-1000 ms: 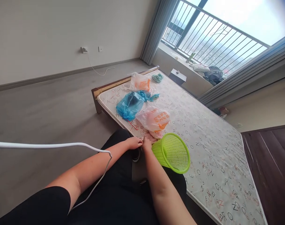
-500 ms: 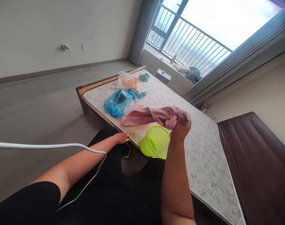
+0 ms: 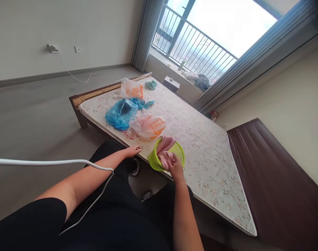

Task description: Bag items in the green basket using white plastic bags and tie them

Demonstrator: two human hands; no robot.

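My right hand [image 3: 175,168] is closed on a soft pink cloth [image 3: 166,157], at the near side of a lime-green mesh basket [image 3: 152,161]. Part of the cloth lies inside the basket and drapes up against its far rim; its lower folds are hidden. The basket stands on the mattress [image 3: 201,157], close to the near edge. Over my knee, my left hand [image 3: 133,151] has its fingers curled in, with nothing visible in them. It is to the left of the basket, not touching it.
Beyond the basket lie a white plastic bag with orange print [image 3: 148,125], a blue plastic bag [image 3: 121,113], another white bag [image 3: 131,89] and a coiled teal bundle [image 3: 151,84]. A white cable [image 3: 57,162] crosses my left arm. The dark headboard [image 3: 279,177] stands right.
My right hand has come down with the pink cloth from above the basket into its opening. The white bag behind now shows fully. The view has shifted slightly; my left hand stays by my knee.
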